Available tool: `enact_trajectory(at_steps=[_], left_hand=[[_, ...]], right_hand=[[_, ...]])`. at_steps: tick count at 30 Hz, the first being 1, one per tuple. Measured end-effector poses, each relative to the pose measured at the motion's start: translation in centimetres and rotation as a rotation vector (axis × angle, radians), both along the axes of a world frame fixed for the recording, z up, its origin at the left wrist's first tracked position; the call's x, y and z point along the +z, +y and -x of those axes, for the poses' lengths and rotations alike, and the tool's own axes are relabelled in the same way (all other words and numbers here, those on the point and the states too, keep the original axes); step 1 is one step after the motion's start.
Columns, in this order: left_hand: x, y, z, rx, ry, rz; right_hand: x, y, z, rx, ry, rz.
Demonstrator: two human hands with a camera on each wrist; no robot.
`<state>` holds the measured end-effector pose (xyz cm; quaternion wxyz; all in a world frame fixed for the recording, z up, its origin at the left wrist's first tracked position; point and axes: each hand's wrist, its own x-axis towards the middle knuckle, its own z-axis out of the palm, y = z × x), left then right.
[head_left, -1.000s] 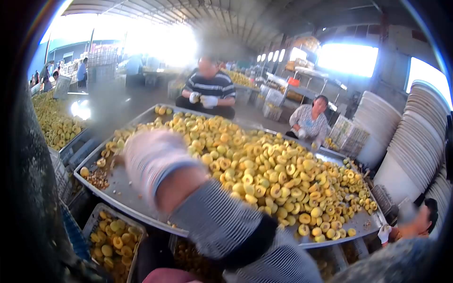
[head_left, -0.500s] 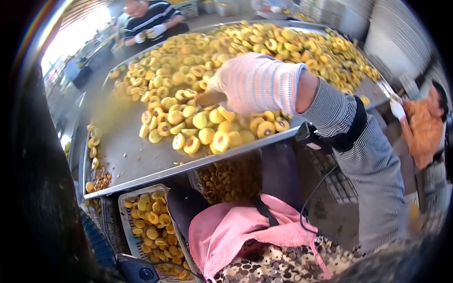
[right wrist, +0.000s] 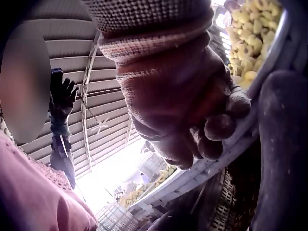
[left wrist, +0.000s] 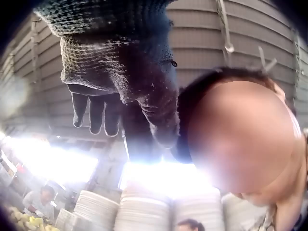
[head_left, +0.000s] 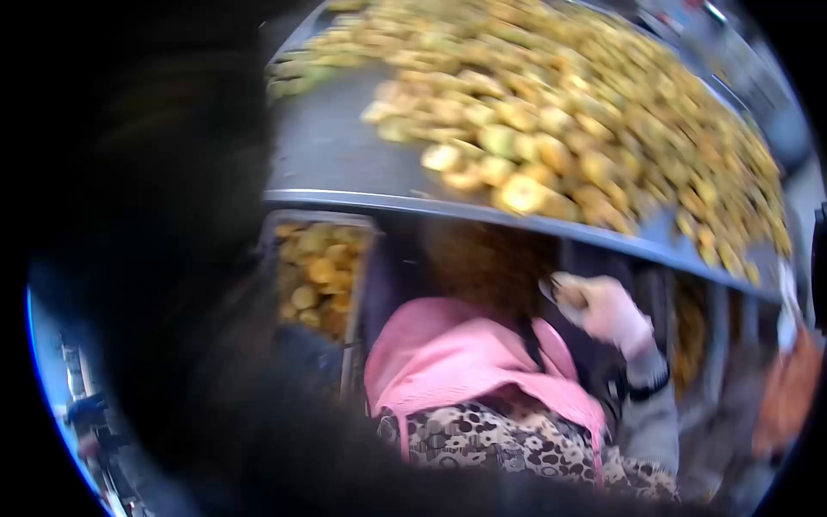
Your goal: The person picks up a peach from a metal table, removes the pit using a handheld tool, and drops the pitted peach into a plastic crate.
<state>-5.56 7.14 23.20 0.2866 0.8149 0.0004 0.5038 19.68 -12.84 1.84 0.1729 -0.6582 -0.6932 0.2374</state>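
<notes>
Yellow fruit (head_left: 551, 142), pink cloth (head_left: 482, 349), black-and-cream floral fabric (head_left: 495, 441)

Pink apron (head_left: 465, 345), floral top (head_left: 491, 438), grey sleeve (head_left: 652, 431), black wristband (head_left: 648, 388).

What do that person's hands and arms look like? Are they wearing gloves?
Yes! The right hand wears a pale, pinkish knitted glove. Further up come a black band and a grey sleeve. The left hand wears a thick-knit glove with separate fingers. That one is in shadow and looks dark, so its true colour is hard to tell.
</notes>
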Motion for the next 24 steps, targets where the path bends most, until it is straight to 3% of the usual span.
enact_trajectory(at_steps=[1,2,3,4,5,6,7,9,12,13,16,19,21,23,24], left_hand=[[-2.0,0.5,-1.3,-0.001,-0.006,0.029],[-2.4,1.5,0.7,0.092,0.023,0.016],[-5.7,2.4,-1.4,0.12,0.029,0.072],[-12.8,4.0,-5.9,0.23,-0.032,0.125],[-15.8,5.8,-4.5,0.323,0.084,0.042],[-18.1,3.7,-4.4,0.384,0.344,-0.072],[-21.0,4.9,-5.0,0.438,0.55,-0.133],[-23.7,6.9,-7.0,0.5,0.903,-0.096],[-24.1,6.1,-9.4,0.478,1.159,-0.109],[-25.2,6.1,-10.2,0.464,1.218,-0.183],[-27.7,5.2,-11.7,0.5,1.077,-0.294],[-29.4,4.5,-14.7,0.646,1.071,-0.297],[-29.9,6.0,-15.3,0.394,0.991,-0.363],[-29.3,4.1,-14.6,0.382,0.774,-0.447],[-29.1,4.2,-14.4,0.36,0.819,-0.383]], right_hand=[[-1.3,-3.0,1.3,-0.16,0.128,-0.122],[-4.2,0.8,2.4,-0.081,0.249,-0.063],[-4.5,-1.4,2.6,-0.222,0.473,-0.037],[-6.3,-3.6,1.7,-0.261,0.426,-0.156],[-8.7,-2.1,0.5,-0.333,0.47,-0.047],[-12.0,-4.8,0.1,-0.411,0.504,-0.109],[-9.4,-4.1,1.6,-0.544,0.666,0.077],[-9.1,-2.0,1.7,-0.616,0.712,0.12],[-14.4,-3.2,-0.8,-0.47,0.517,-0.056],[-13.8,-3.2,-0.3,-0.48,0.514,-0.063],[-13.6,-3.6,0.4,-0.454,0.688,-0.127],[-12.8,-3.4,0.9,-0.439,0.658,-0.184],[-10.7,-2.5,1.7,-0.434,0.464,-0.238],[-9.5,-2.8,2.2,-0.433,0.407,-0.195],[-9.5,-2.7,2.3,-0.419,0.309,-0.212]])
